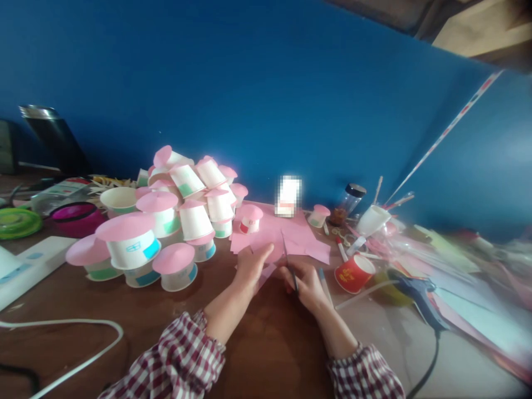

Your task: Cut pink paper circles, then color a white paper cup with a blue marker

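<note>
My left hand [251, 270] grips a piece of pink paper [272, 252], its thumb lying on top. Closed round the handles of a pair of scissors [285, 246] is my right hand [306, 284]; the blades point away from me beside the paper. More pink sheets [305, 224] lie flat behind both hands. A small paper cup with a pink cone top [250, 219] stands just beyond my left hand. To the left, a large heap of white paper cups [194, 220] is piled up, most wearing pink paper tops.
At the right are a red paper cup [355, 272], a glue gun [424, 299] with its cord, a white cup of sticks [373, 220] and a dark-lidded jar [349, 202]. A white power strip [41, 266] and white cable [103, 324] lie left. A blue wall [266, 88] closes off the back.
</note>
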